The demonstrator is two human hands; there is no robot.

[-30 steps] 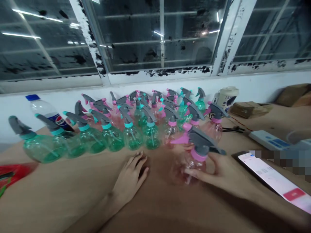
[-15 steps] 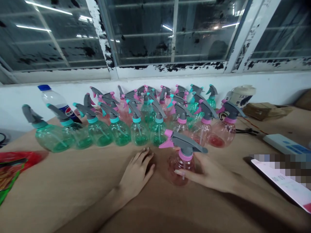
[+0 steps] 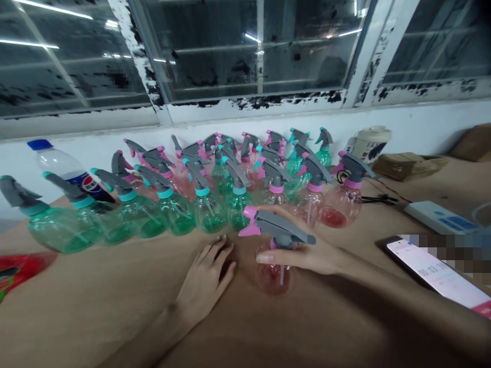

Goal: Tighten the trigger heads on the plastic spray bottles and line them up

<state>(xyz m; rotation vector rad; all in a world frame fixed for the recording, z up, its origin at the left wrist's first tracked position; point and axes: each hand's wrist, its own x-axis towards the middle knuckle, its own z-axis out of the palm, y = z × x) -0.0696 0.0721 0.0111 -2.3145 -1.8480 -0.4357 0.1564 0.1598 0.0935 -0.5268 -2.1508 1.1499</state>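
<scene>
A pink spray bottle [image 3: 273, 278] with a grey and pink trigger head stands upright before me. My right hand [image 3: 303, 255] is closed around its upper body, thumb across the front just below the pink collar. The fingers behind the bottle are partly hidden. To its left, my left hand [image 3: 209, 273] lies flat on the table, fingers loosely spread and holding nothing. Just beyond the hands runs a front row of spray bottles, green ones [image 3: 209, 214] on the left and pink ones [image 3: 341, 207] on the right.
More spray bottles [image 3: 192, 153] crowd behind the front row, by the wall. A cola bottle [image 3: 72, 168] stands far left, near a red packet [image 3: 26, 268]. Rightward are a phone [image 3: 429, 271], a white device [image 3: 441, 217], a cup [image 3: 370, 140] and a cardboard piece [image 3: 406, 163].
My right hand has shifted its hold higher on the pink bottle, the thumb now nearer the collar. My left hand stays flat. The whole view has turned slightly to the right.
</scene>
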